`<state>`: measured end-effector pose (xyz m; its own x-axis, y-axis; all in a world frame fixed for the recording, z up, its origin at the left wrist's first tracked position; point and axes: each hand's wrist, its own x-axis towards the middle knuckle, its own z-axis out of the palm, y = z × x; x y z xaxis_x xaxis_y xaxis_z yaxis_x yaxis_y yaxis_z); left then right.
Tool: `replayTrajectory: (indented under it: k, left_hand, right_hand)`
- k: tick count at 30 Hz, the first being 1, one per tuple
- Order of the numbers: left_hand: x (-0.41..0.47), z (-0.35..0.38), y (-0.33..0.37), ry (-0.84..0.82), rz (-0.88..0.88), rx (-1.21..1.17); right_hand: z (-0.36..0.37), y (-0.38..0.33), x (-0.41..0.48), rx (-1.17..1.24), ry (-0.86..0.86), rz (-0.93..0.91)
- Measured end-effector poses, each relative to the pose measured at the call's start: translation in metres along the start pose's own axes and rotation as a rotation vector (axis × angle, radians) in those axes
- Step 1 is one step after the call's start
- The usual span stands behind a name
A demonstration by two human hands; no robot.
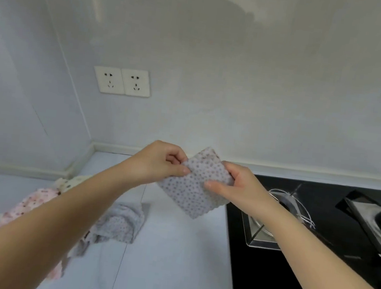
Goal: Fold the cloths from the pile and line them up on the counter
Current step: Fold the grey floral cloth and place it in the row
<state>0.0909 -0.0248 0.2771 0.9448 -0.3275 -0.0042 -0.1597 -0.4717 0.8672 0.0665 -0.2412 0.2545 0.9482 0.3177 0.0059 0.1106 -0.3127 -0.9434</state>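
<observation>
The small grey spotted cloth (pixel 197 189) is already folded into a little square, held up in the air above the pale counter (pixel 169 262). The left hand (pixel 158 162) and right hand (pixel 232 186) each pinch a side. No folded cloths are lined up yet. The messy pile of pink and grey cloths (pixel 111 223) still waits.
</observation>
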Motion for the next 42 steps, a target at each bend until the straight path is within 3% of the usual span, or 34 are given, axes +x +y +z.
replayTrajectory:
  k: [3, 8, 13, 16, 23, 28, 34, 38, 42]
  left_hand:
    - [-0.014, -0.008, 0.014, -0.017, -0.047, -0.168]
    - [-0.024, 0.015, 0.025, -0.153, -0.097, -0.236]
    - [-0.016, 0.068, 0.049, 0.043, -0.035, -0.289]
    - [-0.015, 0.103, 0.061, 0.115, -0.060, -0.325]
    - [0.000, 0.240, 0.121, 0.174, -0.100, -0.428]
    - [0.005, 0.355, 0.175, 0.044, -0.176, -0.536]
    - [0.031, 0.466, 0.227, 0.004, -0.208, -0.441]
    - [0.056, 0.531, 0.258, 0.019, -0.061, -0.400]
    - [0.090, 0.591, 0.286, -0.178, 0.201, -0.444]
  right_hand:
    - [-0.007, -0.002, -0.025, 0.065, 0.038, 0.109]
    - [-0.018, 0.005, -0.055, 0.367, 0.217, 0.193]
    - [-0.044, 0.011, -0.081, 0.542, 0.325, 0.182]
    - [-0.065, 0.021, -0.098, 0.496, 0.424, 0.199]
    - [-0.179, 0.061, -0.181, 0.410, 0.509, 0.238]
    - [-0.275, 0.092, -0.250, 0.427, 0.603, 0.286]
    - [-0.365, 0.135, -0.311, 0.510, 0.651, 0.368]
    - [-0.420, 0.162, -0.334, 0.549, 0.732, 0.318]
    - [-0.497, 0.195, -0.349, 0.492, 0.807, 0.271]
